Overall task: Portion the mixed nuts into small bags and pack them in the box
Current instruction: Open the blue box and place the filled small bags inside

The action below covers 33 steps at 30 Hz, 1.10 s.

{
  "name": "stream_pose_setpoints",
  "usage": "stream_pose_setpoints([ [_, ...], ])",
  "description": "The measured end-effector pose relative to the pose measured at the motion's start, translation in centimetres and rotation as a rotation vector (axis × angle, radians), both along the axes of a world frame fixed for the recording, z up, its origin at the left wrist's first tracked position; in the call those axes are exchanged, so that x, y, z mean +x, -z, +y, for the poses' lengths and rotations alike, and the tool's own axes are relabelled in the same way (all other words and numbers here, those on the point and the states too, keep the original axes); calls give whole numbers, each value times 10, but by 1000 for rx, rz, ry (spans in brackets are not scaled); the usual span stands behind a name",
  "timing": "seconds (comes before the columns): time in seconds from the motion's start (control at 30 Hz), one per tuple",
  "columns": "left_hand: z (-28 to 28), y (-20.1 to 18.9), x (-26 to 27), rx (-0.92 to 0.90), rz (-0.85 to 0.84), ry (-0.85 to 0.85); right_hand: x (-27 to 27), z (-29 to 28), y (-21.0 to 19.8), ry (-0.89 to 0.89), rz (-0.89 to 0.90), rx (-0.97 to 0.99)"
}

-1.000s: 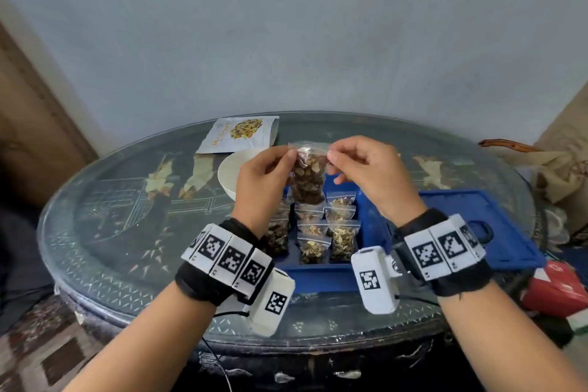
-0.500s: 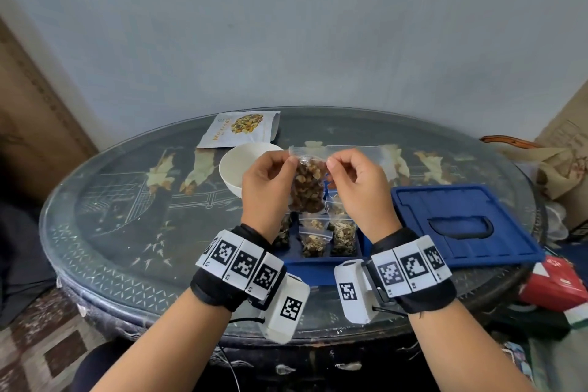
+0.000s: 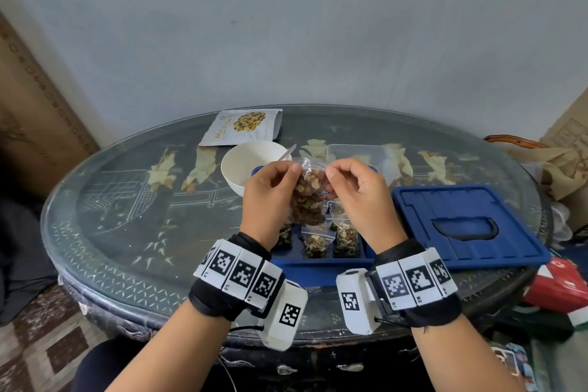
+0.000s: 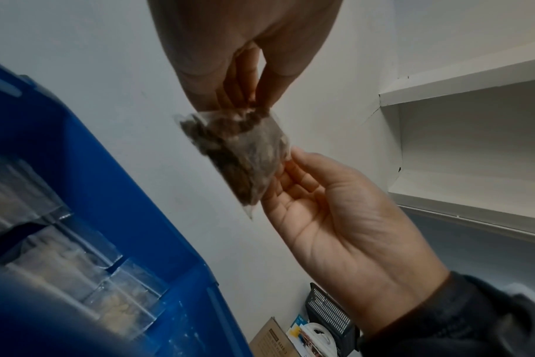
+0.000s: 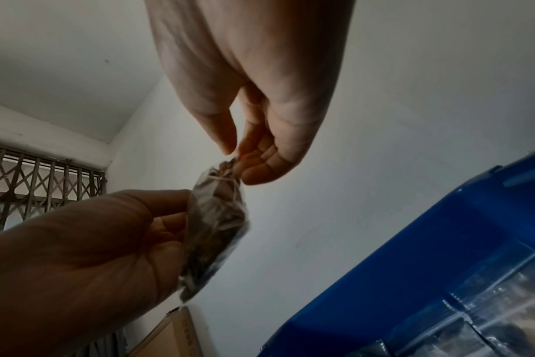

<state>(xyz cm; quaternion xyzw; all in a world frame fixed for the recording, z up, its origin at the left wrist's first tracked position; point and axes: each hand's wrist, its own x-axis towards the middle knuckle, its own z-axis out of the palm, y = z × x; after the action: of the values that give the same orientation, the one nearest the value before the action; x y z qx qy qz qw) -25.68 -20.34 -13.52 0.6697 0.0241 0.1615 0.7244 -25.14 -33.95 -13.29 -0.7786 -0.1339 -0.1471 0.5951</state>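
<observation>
A small clear bag of mixed nuts (image 3: pixel 308 197) hangs above the blue box (image 3: pixel 318 269). My left hand (image 3: pixel 294 169) pinches its top left corner and my right hand (image 3: pixel 329 173) pinches its top right. In the left wrist view my left hand (image 4: pixel 254 105) pinches the bag (image 4: pixel 242 154) from above, and my right hand (image 4: pixel 290 160) holds its other edge. The right wrist view shows my right hand (image 5: pixel 237 158) pinching the bag (image 5: pixel 217 232) and my left hand (image 5: pixel 171 227) holding its side. Several filled bags (image 3: pixel 345 237) stand in the box.
The box's blue lid (image 3: pixel 467 226) lies flat to the right. A white bowl (image 3: pixel 251 165) stands behind my left hand, and a nut pouch (image 3: pixel 243 126) lies beyond it. Clear empty bags (image 3: pixel 356 153) lie behind my right hand. The round glass table's edge (image 3: pixel 159 315) is near me.
Both hands, still pinching the bag's top, have come down a little toward the box. Their fingertips have drawn slightly closer together.
</observation>
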Motion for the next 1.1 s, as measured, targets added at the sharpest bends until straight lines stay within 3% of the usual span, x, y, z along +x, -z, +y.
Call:
stream_pose_setpoints([
  [0.23,0,2,-3,183,-37,-15,0,-1,-1,-40,-4,-89],
  [0.37,4,2,-6,107,36,109,1,-4,1,-53,6,-125],
  [0.47,10,3,-5,163,72,205,-1,-3,4,-62,-20,-154],
  [0.8,9,6,-11,448,-92,43,-5,2,8,-95,-80,-175],
  [1.1,21,-5,-15,482,-121,185,-5,-6,-1,-188,-100,-267],
])
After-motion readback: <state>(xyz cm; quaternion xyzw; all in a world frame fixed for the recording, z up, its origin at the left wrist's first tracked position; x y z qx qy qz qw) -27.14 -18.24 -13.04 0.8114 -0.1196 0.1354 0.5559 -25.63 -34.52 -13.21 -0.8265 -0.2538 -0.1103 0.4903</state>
